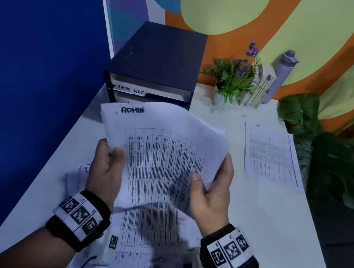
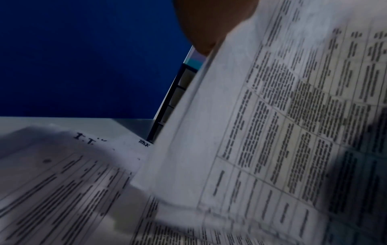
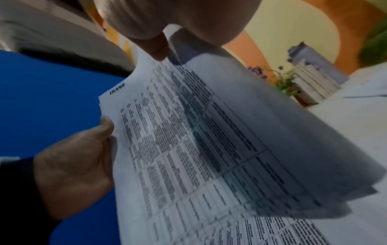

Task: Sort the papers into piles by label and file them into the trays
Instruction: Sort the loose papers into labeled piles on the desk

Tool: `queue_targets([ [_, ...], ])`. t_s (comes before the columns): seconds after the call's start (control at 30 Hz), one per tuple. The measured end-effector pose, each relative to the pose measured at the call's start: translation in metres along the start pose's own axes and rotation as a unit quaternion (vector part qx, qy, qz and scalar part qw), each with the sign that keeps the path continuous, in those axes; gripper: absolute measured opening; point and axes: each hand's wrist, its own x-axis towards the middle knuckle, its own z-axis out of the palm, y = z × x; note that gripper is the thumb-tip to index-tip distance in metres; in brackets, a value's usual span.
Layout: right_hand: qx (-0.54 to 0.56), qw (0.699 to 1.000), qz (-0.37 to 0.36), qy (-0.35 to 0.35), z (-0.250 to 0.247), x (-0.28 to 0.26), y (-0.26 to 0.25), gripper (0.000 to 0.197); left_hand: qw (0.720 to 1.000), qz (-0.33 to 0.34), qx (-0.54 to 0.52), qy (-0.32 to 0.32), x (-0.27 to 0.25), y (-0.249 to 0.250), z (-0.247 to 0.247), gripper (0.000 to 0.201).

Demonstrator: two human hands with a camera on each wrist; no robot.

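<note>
A bundle of printed papers (image 1: pixel 163 154), its top sheet marked ADMIN, is held up over the white table (image 1: pixel 251 213). My left hand (image 1: pixel 107 164) grips its left edge, and my right hand (image 1: pixel 211 189) grips its right edge, thumb on the front. The same bundle fills the left wrist view (image 2: pixel 272 132) and the right wrist view (image 3: pixel 199 140). More sheets lie under it, one marked I.T. (image 2: pixel 62 182). A separate pile (image 1: pixel 271 157) lies to the right. The dark blue tray unit (image 1: pixel 157 62) stands behind, one tray labelled TASK LIST (image 1: pixel 131 89).
A blue partition (image 1: pixel 29 88) walls off the left side. At the back right stand a small potted plant (image 1: pixel 232 82), books (image 1: pixel 261 84) and a lilac bottle (image 1: pixel 279 73). Large green leaves (image 1: pixel 338 169) hang beyond the table's right edge.
</note>
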Motion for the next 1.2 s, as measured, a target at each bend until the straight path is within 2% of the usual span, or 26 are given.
queue_targets([
  [0.07, -0.042, 0.999, -0.008, -0.008, 0.005, -0.008, 0.006, 0.065, 1.0, 0.0, -0.023, -0.005, -0.004, 0.0, -0.002, 0.015],
  [0.1, -0.049, 0.998, 0.008, -0.023, 0.007, -0.015, 0.011, 0.06, 0.999, -0.027, -0.027, -0.011, -0.008, -0.006, -0.003, 0.023],
  [0.23, -0.098, 0.977, 0.137, -0.128, 0.012, -0.051, 0.05, 0.049, 0.983, -0.155, 0.085, -0.046, -0.03, -0.051, -0.006, 0.045],
  [0.33, -0.114, 0.952, 0.223, -0.178, 0.007, -0.057, 0.074, 0.04, 0.972, -0.189, 0.124, -0.062, -0.041, -0.061, -0.001, 0.05],
  [0.4, -0.119, 0.948, 0.249, -0.158, 0.0, -0.049, 0.083, 0.029, 0.973, -0.197, 0.106, -0.057, -0.039, -0.06, 0.005, 0.044],
  [0.43, -0.111, 0.95, 0.263, -0.124, -0.005, -0.043, 0.086, 0.026, 0.973, -0.2, 0.095, -0.06, -0.036, -0.058, 0.009, 0.041],
  [0.5, -0.073, 0.95, 0.304, -0.023, -0.019, -0.028, 0.092, 0.026, 0.973, -0.193, 0.087, -0.088, -0.029, -0.059, 0.015, 0.035],
  [0.57, -0.063, 0.934, 0.342, 0.086, -0.039, -0.012, 0.103, 0.027, 0.962, -0.186, 0.148, -0.134, -0.024, -0.066, 0.015, 0.041],
  [0.63, -0.093, 0.917, 0.349, 0.168, -0.064, 0.006, 0.115, 0.028, 0.926, -0.17, 0.277, -0.192, -0.021, -0.078, 0.01, 0.05],
  [0.73, -0.13, 0.897, 0.361, 0.222, -0.093, 0.035, 0.135, 0.033, 0.851, -0.185, 0.427, -0.242, -0.022, -0.1, -0.004, 0.074],
  [0.8, -0.134, 0.891, 0.371, 0.223, -0.1, 0.054, 0.145, 0.037, 0.814, -0.203, 0.474, -0.266, -0.026, -0.111, -0.012, 0.09],
  [0.9, -0.172, 0.89, 0.371, 0.202, -0.097, 0.084, 0.16, 0.044, 0.785, -0.199, 0.511, -0.289, -0.031, -0.126, -0.019, 0.095],
  [1.0, -0.192, 0.89, 0.373, 0.179, -0.086, 0.105, 0.176, 0.044, 0.78, -0.2, 0.517, -0.29, -0.03, -0.133, -0.025, 0.094],
  [1.2, -0.245, 0.888, 0.378, 0.089, -0.074, 0.126, 0.213, 0.048, 0.792, -0.19, 0.502, -0.292, -0.029, -0.146, -0.037, 0.095],
])
